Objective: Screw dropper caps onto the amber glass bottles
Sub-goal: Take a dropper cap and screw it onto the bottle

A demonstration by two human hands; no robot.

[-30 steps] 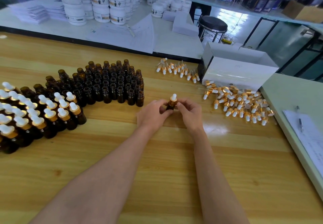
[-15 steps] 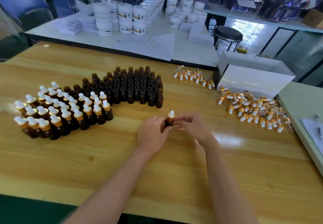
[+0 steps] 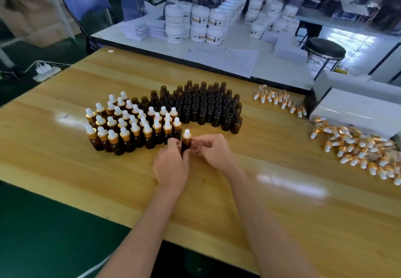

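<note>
An amber glass bottle, held upright with its white-bulbed gold dropper cap uppermost, is gripped by the left hand and right hand.

Bright daylight, glare on table, edges blurred, warped

Your left hand covers the lower part of the amber bottle, so you cannot tell whether its base touches the table. The pile of loose dropper caps and the white box run off the right edge. The labels on the white jars are too small to read.
</note>
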